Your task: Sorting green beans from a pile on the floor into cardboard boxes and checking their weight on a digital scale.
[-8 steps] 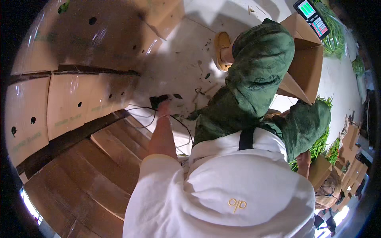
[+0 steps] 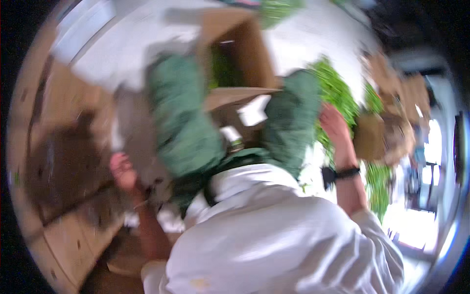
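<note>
My left hand is out to the left of my legs, over the floor beside the stacked cartons. Its fingers are smeared by motion, and I see nothing plain in them. On the right, my right hand, with a black watch on the wrist, is at the edge of a heap of long green vegetables, just past my knee. Blur hides whether its fingers hold any. Between my knees stands an open cardboard box with some green produce inside.
Tall cardboard cartons are stacked along the left. A clear bag of green vegetables lies beyond the box. Another person is at the right, near more greens and brown cardboard.
My view has swung to the right, bringing the box between my knees to the middle. My left hand no longer shows by the dark thing on the floor. More of my right arm shows.
</note>
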